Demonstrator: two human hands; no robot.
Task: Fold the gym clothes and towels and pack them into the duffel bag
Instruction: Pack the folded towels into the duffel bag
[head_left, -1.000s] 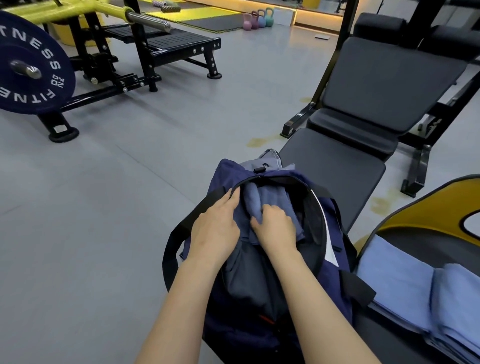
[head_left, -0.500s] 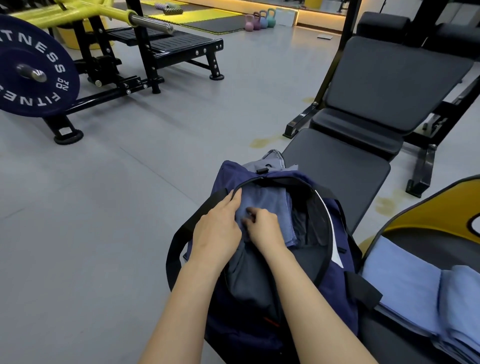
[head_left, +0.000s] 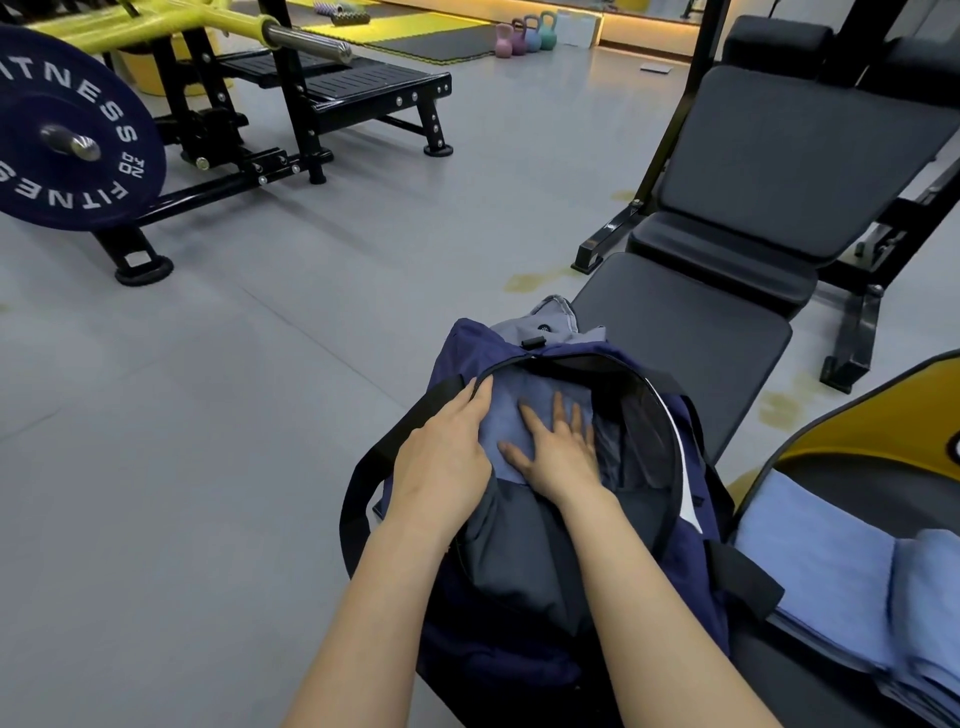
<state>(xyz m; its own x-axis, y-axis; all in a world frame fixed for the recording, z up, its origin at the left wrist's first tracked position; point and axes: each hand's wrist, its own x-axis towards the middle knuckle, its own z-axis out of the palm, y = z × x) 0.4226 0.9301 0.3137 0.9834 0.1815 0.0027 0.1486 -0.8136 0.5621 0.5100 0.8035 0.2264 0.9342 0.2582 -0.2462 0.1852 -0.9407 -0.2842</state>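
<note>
- Currently I am seeing the navy duffel bag (head_left: 519, 644) lying unzipped, a blue towel (head_left: 511, 421) showing in its mouth above dark grey clothing (head_left: 519, 540).
- It is sitting on the near end of a black padded bench (head_left: 685, 332); grey gym floor (head_left: 208, 415) is spreading around, with a weight plate (head_left: 67, 135) far left.
- Two more folded towels (head_left: 852, 582) are lying just right of the bag.
- Left hand (head_left: 441, 462) is resting on the bag's left rim, fingers relaxed, holding nothing.
- Right hand (head_left: 558, 447) is pressing flat on the towel, fingers straight and spread.

Navy duffel bag (head_left: 696, 582) with black straps, blue towel (head_left: 524, 415) inside, black bench (head_left: 691, 332), grey floor (head_left: 208, 415).
</note>
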